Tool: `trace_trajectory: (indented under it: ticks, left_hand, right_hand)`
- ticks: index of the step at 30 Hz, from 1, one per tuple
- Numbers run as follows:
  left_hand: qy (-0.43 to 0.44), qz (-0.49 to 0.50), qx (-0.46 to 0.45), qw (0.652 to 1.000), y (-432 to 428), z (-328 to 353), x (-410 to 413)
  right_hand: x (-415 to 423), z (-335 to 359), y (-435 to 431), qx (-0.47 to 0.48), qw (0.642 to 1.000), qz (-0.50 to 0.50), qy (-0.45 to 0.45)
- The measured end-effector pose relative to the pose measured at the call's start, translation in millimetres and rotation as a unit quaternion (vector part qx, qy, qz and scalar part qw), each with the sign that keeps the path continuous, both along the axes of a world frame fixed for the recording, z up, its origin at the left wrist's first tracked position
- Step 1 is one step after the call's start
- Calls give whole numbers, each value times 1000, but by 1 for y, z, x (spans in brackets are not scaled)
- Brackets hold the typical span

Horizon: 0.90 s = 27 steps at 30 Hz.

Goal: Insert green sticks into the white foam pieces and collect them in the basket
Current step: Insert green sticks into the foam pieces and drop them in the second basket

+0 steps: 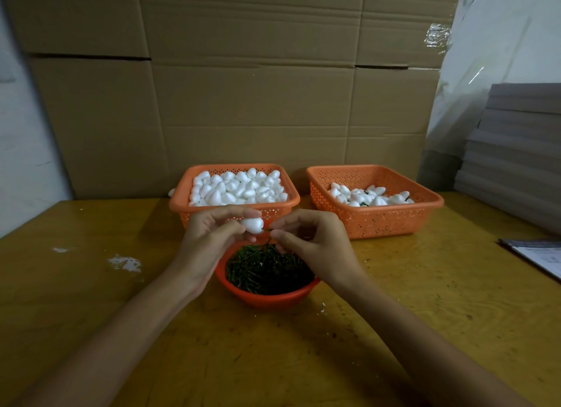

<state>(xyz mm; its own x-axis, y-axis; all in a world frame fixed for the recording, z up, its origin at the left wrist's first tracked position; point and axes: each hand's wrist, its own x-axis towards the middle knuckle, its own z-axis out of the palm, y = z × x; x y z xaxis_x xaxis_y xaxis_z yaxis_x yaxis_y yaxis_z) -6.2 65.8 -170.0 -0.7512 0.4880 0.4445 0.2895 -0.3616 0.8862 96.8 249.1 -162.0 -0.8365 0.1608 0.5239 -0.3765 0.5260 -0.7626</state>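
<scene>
A wall of flattened cardboard (243, 81) is seen filling the background, with a stack of grey boards (516, 151) piled at the far right. Below it, a worn yellow wooden table (91, 300) is spread across the view, marked by a white smear (126, 263) on its left side. A sheet of printed paper (537, 256) is laid at the right edge.

Two orange perforated baskets are set side by side at the back of the table. The left basket (233, 207) is heaped to the rim with plain white foam pieces (238, 186). The right basket (376, 221) is only partly filled, and finished foam pieces (368, 195) with dark green bits showing among them are gathered there.

Nearer, a round orange bowl (273, 299) is placed just in front of the left basket, packed with green sticks (268, 268).

Above the bowl, both hands are raised and brought together. One white foam piece (252, 224) is gripped by the left hand (209, 239) between thumb and fingers. A single thin green stick (267, 230) is pinched by the right hand (309, 245) between thumb and forefinger, its tip pointed at the foam piece and right up against it; whether it has entered cannot be told.
</scene>
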Motion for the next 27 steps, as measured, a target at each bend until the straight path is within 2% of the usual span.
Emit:
trace_trajectory:
  ticks: [7,11,14,18,22,27]
  left_hand:
    - [4,-7,0,1000,1,-2,-2]
    - [67,-9,-36,997,0,-6,-2]
    - [79,-19,-33,996,-1,-7,-2]
    - [69,-34,-20,997,-1,-4,-1]
    - [137,-20,-53,989,2,-5,3]
    - [147,-12,-64,987,3,-7,1]
  right_hand:
    - [1,-1,-3,-7,1000,-23,9]
    - [1,-2,-6,-7,999,-21,27]
    - [1,-4,-6,-13,999,-18,30]
    - [0,-6,-6,4,999,-18,28]
    - [0,-8,-8,59,997,-30,37]
    - [1,-9,-8,63,997,-22,36]
